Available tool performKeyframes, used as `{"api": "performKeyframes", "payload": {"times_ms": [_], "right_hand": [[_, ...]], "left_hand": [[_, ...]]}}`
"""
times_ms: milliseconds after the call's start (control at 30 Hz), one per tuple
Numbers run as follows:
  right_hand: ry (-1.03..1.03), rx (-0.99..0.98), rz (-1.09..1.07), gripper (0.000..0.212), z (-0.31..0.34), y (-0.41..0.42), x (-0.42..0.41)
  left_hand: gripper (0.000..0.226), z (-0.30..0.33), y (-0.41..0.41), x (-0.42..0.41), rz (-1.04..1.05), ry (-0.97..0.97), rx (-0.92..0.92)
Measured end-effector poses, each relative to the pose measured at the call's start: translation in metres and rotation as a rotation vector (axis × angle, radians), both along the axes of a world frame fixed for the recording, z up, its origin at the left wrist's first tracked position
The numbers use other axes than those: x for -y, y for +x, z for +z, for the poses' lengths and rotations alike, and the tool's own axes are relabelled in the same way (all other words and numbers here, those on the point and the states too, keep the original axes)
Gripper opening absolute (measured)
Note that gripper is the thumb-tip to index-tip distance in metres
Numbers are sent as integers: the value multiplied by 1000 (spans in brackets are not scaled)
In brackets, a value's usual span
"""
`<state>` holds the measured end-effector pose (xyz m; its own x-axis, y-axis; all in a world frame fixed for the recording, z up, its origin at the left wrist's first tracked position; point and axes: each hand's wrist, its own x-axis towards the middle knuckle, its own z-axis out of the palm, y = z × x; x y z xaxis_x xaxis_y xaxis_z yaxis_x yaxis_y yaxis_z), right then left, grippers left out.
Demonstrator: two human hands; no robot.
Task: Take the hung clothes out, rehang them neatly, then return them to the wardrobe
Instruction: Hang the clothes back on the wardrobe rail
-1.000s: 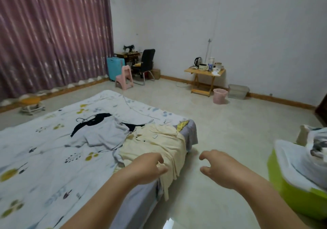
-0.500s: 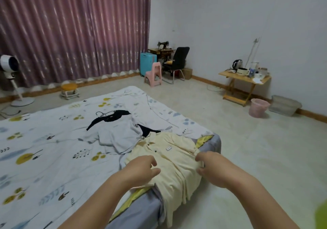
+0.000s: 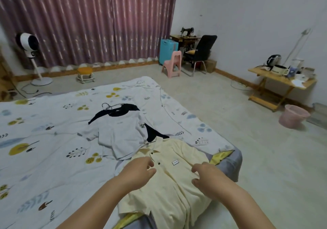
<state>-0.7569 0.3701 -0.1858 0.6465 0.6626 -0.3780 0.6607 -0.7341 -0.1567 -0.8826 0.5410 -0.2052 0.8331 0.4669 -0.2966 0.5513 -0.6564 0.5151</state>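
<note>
Both hands are reaching over the pale yellow shirt (image 3: 174, 181) that is lying at the near corner of the bed (image 3: 53, 158), its lower part hanging over the bed's edge. Left hand (image 3: 139, 173) is hovering at the shirt's button placket with its fingers loosely curled; I cannot tell whether its grip has any cloth in it. Right hand (image 3: 209, 177) is sitting on the shirt's right side, fingers bent and thumb tucked in toward them; whether it is pinching the fabric I cannot tell. Just beyond the yellow shirt, a light grey T-shirt (image 3: 120, 135) is lying spread on the floral bedsheet, overlapping a black garment (image 3: 116, 112) with a wire hanger (image 3: 107, 105) poking out at its top. Across the floor, a pink stool (image 3: 172, 64) is standing near a blue suitcase (image 3: 168, 50), and a pink bucket (image 3: 293, 116) is sitting beside a small wooden table (image 3: 281, 80).
</note>
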Motion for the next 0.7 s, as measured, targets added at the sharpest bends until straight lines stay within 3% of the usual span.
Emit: {"api": "performKeyframes", "payload": {"times_ms": [333, 700], "right_hand": [[-50, -117, 54, 36, -66, 118, -116], [-123, -159, 165, 40, -189, 249, -214]], "left_hand": [[30, -63, 111, -104, 170, -11, -62], [35, -194, 212, -151, 351, -53, -128]]}}
